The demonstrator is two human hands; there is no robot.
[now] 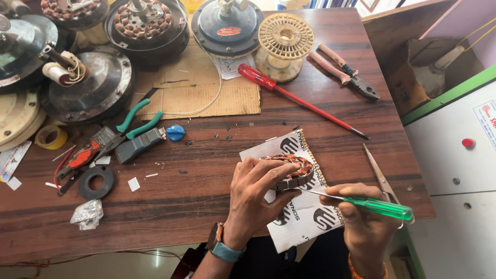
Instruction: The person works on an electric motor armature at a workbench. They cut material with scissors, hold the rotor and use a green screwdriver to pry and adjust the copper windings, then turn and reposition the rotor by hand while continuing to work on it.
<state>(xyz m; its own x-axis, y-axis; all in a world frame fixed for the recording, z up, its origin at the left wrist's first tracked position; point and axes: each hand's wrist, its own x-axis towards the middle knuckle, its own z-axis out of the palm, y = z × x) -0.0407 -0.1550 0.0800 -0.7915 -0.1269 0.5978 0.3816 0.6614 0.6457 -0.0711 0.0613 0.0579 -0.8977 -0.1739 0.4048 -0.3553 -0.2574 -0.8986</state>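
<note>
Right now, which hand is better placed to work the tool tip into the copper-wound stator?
The right hand, probably: it holds the green-handled screwdriver with its tip already at the round copper-wound stator. The left hand is occupied, its grip steadying that stator on the printed white paper.

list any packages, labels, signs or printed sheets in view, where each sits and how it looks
Printed sheet: under both hands at the table's near edge, white paper with black round marks.
Red label: on the dark motor cover at the top, small oval.
Panel sticker: on the white cabinet at right, white with red and blue print.
Leaflet: at the table's left edge, pale with red print.
Plastic bag: near left, small, clear, crumpled.
</note>
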